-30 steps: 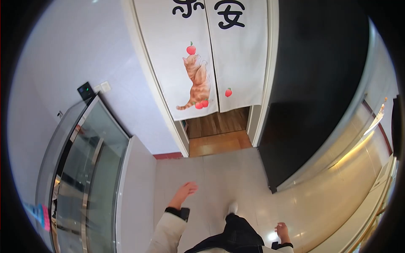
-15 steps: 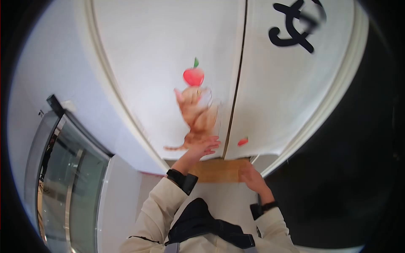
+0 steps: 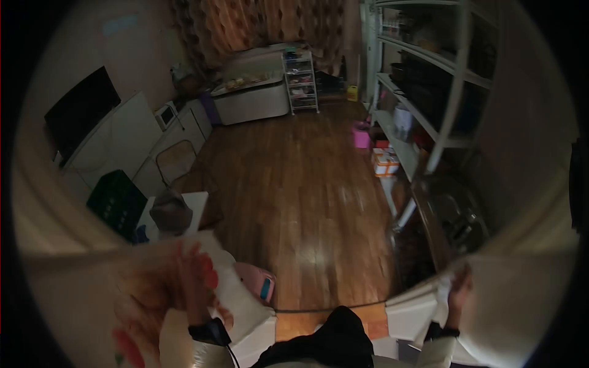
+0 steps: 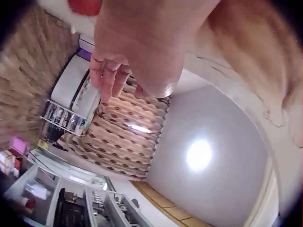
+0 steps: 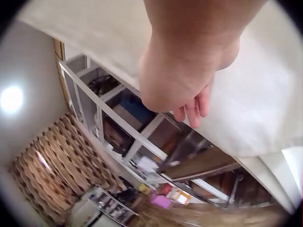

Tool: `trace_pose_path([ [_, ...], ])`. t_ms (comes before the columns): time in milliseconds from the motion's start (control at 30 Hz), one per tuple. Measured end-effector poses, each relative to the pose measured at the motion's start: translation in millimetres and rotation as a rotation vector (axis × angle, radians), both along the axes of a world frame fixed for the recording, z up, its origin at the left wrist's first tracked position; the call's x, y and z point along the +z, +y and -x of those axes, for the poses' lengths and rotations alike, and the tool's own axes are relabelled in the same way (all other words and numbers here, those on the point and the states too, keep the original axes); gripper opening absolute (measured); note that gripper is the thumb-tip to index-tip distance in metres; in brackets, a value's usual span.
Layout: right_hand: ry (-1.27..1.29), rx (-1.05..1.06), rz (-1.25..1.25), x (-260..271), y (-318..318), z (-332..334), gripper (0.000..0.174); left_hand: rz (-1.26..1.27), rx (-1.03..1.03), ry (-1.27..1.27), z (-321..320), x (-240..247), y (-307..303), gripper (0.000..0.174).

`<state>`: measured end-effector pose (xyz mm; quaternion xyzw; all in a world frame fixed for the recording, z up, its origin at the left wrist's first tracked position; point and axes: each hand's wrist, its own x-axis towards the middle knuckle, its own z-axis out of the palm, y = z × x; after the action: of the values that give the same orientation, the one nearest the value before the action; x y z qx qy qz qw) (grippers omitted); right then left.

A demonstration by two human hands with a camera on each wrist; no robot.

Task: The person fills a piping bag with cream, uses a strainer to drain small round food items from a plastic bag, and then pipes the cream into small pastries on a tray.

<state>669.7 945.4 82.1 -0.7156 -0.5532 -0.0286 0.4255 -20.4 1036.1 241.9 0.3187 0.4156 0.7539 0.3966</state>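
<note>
A white split door curtain hangs parted to both sides in the head view. Its left panel (image 3: 242, 306) bears a printed cat and red fruit, and my left hand (image 3: 195, 285) lies against it with fingers extended. On the other side my right hand (image 3: 459, 291) touches the plain right panel (image 3: 515, 306). In the left wrist view the left hand (image 4: 142, 47) has its fingers loosely bent beside the cloth. The right wrist view has the right hand (image 5: 189, 71) along the white fabric, fingers fairly straight. Neither hand grips the cloth visibly.
Beyond the doorway stretches a wooden floor (image 3: 300, 202). To the right stand a white shelf rack (image 3: 429, 126) and a sink (image 3: 454, 208); a pink bin (image 3: 361, 138) is farther in. At left are a green crate (image 3: 116, 202) and small white table (image 3: 197, 205).
I have walked from the hall up to the doorway. My hands rose to the curtain and spread apart, pushing its panels to either side, and the room behind has come into view.
</note>
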Motion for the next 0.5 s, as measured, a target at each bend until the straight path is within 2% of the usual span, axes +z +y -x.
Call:
trace_pose_path([
  [33,-0.111,-0.119,-0.008,-9.7,-2.0,-6.1,0.044,0.066,0.001,0.133,-8.9,5.4,-11.0,0.050],
  [67,-0.147,-0.190,0.012,-18.4,4.1,11.4,0.041,0.163,0.008,0.253,-19.7,-3.0,14.6,0.048],
  [100,-0.103,-0.249,0.288,-28.4,11.5,19.7,0.041,0.200,-0.049,0.257,-25.7,-12.1,42.6,0.043],
  [133,0.025,-0.267,0.447,-35.3,21.4,37.2,0.040,0.244,-0.105,0.258,-30.6,-23.0,65.2,0.039],
  [167,0.135,-0.218,0.379,-51.0,36.1,52.2,0.032,0.328,-0.176,0.205,-32.1,-43.0,90.3,0.036],
  [200,0.092,-0.081,0.480,-128.5,44.2,20.0,0.026,0.406,-0.249,0.146,-31.2,-69.2,117.5,0.033],
  [233,0.439,-0.127,0.538,-181.6,65.5,16.2,0.018,0.490,-0.299,0.190,-27.7,-102.1,141.5,0.030],
  [267,0.891,-0.067,0.525,-177.7,101.3,34.0,0.013,0.574,-0.346,0.072,-20.0,-143.1,160.0,0.031],
  [300,0.974,0.086,0.501,-291.2,121.5,-9.0,0.012,0.640,-0.394,-0.045,-16.4,-172.9,178.9,0.033],
  [333,0.804,0.122,0.686,-248.0,157.4,28.8,0.013,0.801,-0.329,-0.071,-17.3,-188.8,188.5,0.030],
  [367,0.870,0.067,0.808,-254.5,194.8,39.0,0.016,0.994,-0.361,0.031,20.5,-265.2,190.2,0.026],
  [400,0.933,0.162,1.272,-242.4,245.3,48.3,0.020,0.978,-0.344,0.051,42.1,-276.6,225.2,0.026],
  [433,0.935,0.182,1.263,-237.1,297.5,60.8,0.020,0.992,-0.450,0.516,48.6,-328.9,205.5,0.025],
  [467,0.240,0.686,1.432,-232.2,344.9,71.1,0.021,0.983,-0.545,0.977,58.2,-374.4,171.8,0.025],
  [500,-0.521,1.127,1.450,-227.9,387.4,72.4,0.024,0.946,-0.638,1.434,45.6,-380.6,130.7,0.025],
])
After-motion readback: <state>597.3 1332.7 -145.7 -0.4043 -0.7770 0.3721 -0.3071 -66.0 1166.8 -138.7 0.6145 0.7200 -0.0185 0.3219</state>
